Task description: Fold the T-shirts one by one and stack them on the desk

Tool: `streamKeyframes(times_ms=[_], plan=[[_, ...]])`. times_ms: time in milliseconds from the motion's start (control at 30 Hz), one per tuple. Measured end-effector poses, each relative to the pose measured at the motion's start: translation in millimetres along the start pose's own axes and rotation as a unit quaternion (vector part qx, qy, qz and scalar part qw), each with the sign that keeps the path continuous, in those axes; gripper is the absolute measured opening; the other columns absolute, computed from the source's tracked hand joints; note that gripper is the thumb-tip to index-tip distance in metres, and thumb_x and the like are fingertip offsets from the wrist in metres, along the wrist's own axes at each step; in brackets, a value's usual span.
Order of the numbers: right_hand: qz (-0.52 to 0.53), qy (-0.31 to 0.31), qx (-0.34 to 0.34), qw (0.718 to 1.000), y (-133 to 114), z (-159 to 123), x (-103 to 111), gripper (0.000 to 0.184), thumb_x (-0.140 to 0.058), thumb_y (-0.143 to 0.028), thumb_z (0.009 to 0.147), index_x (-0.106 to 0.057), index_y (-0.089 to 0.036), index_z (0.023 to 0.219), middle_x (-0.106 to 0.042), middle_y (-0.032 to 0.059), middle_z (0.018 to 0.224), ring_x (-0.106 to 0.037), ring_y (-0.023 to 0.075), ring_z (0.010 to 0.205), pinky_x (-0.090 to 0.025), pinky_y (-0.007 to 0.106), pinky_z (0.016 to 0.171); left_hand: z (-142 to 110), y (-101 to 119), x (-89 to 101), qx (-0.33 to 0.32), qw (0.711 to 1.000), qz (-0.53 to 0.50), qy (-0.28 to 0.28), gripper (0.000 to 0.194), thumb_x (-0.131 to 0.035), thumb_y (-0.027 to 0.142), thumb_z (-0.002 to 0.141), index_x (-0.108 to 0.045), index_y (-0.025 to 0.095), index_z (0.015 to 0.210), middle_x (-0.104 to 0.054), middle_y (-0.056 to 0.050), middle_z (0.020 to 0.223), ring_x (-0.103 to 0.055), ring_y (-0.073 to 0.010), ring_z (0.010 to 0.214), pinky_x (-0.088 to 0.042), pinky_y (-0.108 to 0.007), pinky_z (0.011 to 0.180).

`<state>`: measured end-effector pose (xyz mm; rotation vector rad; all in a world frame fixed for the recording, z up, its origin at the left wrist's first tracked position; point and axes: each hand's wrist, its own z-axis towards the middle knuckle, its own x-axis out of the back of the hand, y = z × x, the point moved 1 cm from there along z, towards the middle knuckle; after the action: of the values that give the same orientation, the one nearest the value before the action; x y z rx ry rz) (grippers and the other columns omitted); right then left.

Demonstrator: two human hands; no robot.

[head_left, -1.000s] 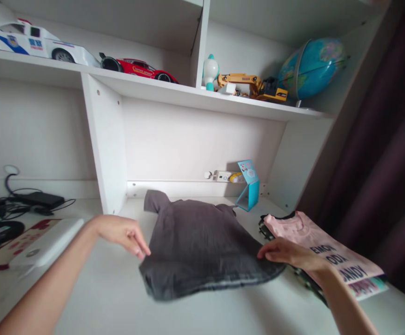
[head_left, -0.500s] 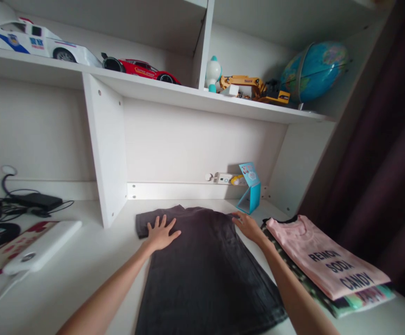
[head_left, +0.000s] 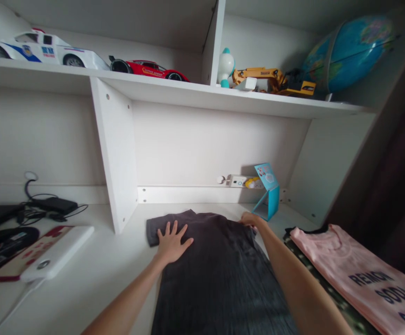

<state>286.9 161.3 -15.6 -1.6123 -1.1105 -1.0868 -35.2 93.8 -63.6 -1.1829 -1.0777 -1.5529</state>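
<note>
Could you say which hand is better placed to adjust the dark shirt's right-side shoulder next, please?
Probably the right hand: it is at that shoulder, while the left hand lies spread near the opposite sleeve.

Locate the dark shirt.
In the head view, the dark shirt lies at lower centre on the desk, under the left hand and left of the pink shirt.

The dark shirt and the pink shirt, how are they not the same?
The dark shirt shows no lettering; the pink shirt has big dark words. The dark shirt is spread on the desk; the pink shirt looks folded on a pile. The left hand rests on the dark shirt; no hand is on the pink shirt. Both necklines point away from the person.
</note>
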Motion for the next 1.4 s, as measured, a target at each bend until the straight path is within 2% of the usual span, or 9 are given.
streamKeyframes(times_ms=[133, 267, 433, 567, 800, 967, 1133, 1267, 1400], plan=[[-0.015, -0.146, 0.04, 0.988, -5, -7, 0, 0.028, -0.051, -0.032, 0.086, -0.052, -0.015, 0.108, -0.056, 0.0053, 0.105, -0.057, 0.0155, 0.086, -0.049, 0.035, 0.073, 1, 0, 0.3, 0.002, 1.0, -0.003, -0.006, 0.073, -0.012, 0.073, 0.074, -0.028, 0.035, 0.134, -0.021, -0.008, 0.144, -0.011, -0.0394, 0.13, -0.011, -0.067, 0.093], [-0.039, -0.158, 0.074, 0.984, -11, -24, -7, 0.029, -0.052, -0.033, 0.085, -0.053, -0.015, 0.108, -0.056, 0.0049, 0.106, -0.057, 0.0167, 0.088, -0.049, 0.035, 0.074, 2, 0, -0.9, 0.009, 1.0, 0.0, -0.01, 0.072, -0.012, 0.073, 0.075, -0.027, 0.035, 0.135, -0.021, -0.006, 0.145, -0.01, -0.0387, 0.13, -0.011, -0.066, 0.094], [-0.071, -0.076, 0.078, 0.992, -18, -52, -20, 0.03, -0.051, -0.033, 0.086, -0.051, -0.016, 0.111, -0.053, 0.0065, 0.111, -0.055, 0.0179, 0.094, -0.047, 0.038, 0.079, 2, 1, 1.4, 0.011, 1.0, -0.003, -0.015, 0.071, -0.014, 0.072, 0.076, -0.028, 0.035, 0.135, -0.02, -0.007, 0.145, -0.011, -0.0388, 0.13, -0.011, -0.066, 0.094], [-0.074, -0.021, 0.084, 0.994, -19, -62, -6, 0.028, -0.052, -0.034, 0.085, -0.054, -0.015, 0.106, -0.056, 0.0046, 0.106, -0.056, 0.0161, 0.088, -0.048, 0.035, 0.075, 0, 2, 3.6, 0.012, 1.0, -0.008, -0.014, 0.071, -0.015, 0.071, 0.076, -0.028, 0.034, 0.135, -0.021, -0.007, 0.144, -0.011, -0.0384, 0.13, -0.011, -0.066, 0.094], [-0.065, 0.256, -0.008, 0.964, -21, -62, 41, 0.045, -0.02, -0.023, 0.091, -0.03, -0.008, 0.132, -0.033, 0.025, 0.131, -0.029, 0.0349, 0.123, -0.025, 0.05, 0.094, 0, 1, 2.4, 0.013, 1.0, -0.015, -0.007, 0.071, -0.015, 0.071, 0.076, -0.029, 0.034, 0.135, -0.02, -0.007, 0.145, -0.01, -0.0387, 0.13, -0.01, -0.065, 0.095], [-0.053, 0.204, 0.083, 0.974, -44, -65, -12, 0.05, -0.035, -0.043, 0.087, -0.035, -0.021, 0.132, -0.032, 0.0126, 0.138, -0.03, 0.0299, 0.124, -0.029, 0.043, 0.095, -1, 1, 2.4, 0.016, 1.0, -0.016, -0.01, 0.072, -0.015, 0.072, 0.076, -0.028, 0.034, 0.135, -0.019, -0.006, 0.145, -0.01, -0.0395, 0.13, -0.01, -0.065, 0.095], [-0.038, 0.125, 0.097, 0.987, -56, -67, -76, 0.063, -0.031, -0.063, 0.082, -0.029, -0.03, 0.135, -0.027, 0.0099, 0.142, -0.021, 0.0353, 0.128, -0.026, 0.055, 0.093, 0, 2, 6.4, 0.017, 0.999, -0.022, -0.026, 0.075, -0.015, 0.074, 0.073, -0.025, 0.035, 0.136, -0.018, -0.007, 0.145, -0.007, -0.0415, 0.13, -0.008, -0.066, 0.094], [-0.03, 0.131, 0.09, 0.987, -50, -76, -79, 0.058, -0.023, -0.057, 0.087, -0.023, -0.028, 0.137, -0.022, 0.01, 0.144, -0.014, 0.0308, 0.131, -0.019, 0.053, 0.098, 7, -18, 14.6, 0.086, 0.991, -0.031, -0.093, 0.084, -0.019, 0.081, 0.065, -0.024, 0.036, 0.135, -0.012, -0.008, 0.146, -0.004, -0.049, 0.126, -0.004, -0.072, 0.089], [-0.037, 0.127, 0.107, 0.985, -50, -106, -67, 0.058, -0.03, -0.053, 0.087, -0.029, -0.022, 0.136, -0.023, 0.0161, 0.142, -0.017, 0.0351, 0.13, -0.02, 0.057, 0.097, 17, -62, 20.3, 0.149, 0.983, -0.048, -0.095, 0.074, -0.016, 0.075, 0.072, -0.023, 0.038, 0.135, -0.01, -0.004, 0.147, -0.001, -0.0437, 0.129, -0.005, -0.073, 0.088]])
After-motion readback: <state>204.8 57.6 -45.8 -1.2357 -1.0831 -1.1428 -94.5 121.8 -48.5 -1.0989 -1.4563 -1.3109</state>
